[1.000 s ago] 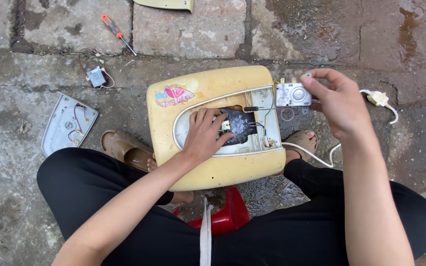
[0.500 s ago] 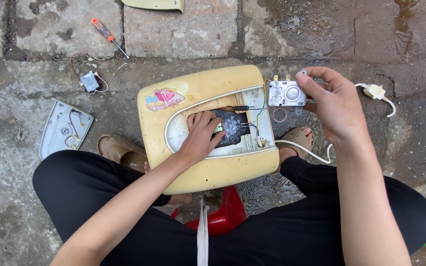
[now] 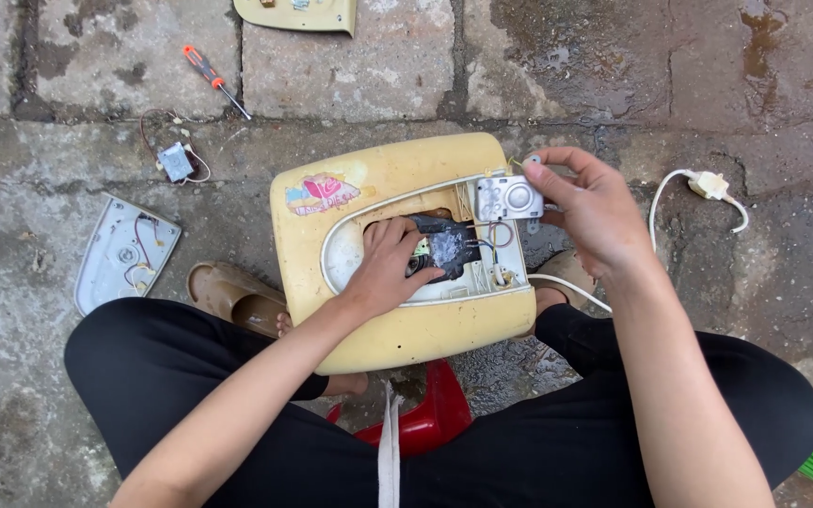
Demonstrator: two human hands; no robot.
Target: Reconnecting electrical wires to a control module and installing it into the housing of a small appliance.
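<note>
Head view: left hand (image 3: 390,266) presses the black part (image 3: 444,246) inside the yellow casing (image 3: 378,188). Right hand (image 3: 595,212) pinches the white switch unit (image 3: 508,198); seating it looks next, needing careful alignment.

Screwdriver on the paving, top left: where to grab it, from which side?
Take the screwdriver by its orange handle, the thick upper-left end, coming straight down from above. It lies flat and alone on the stone paving, the thin metal shaft pointing down-right, so fingers can close across the handle's width unobstructed.
</note>
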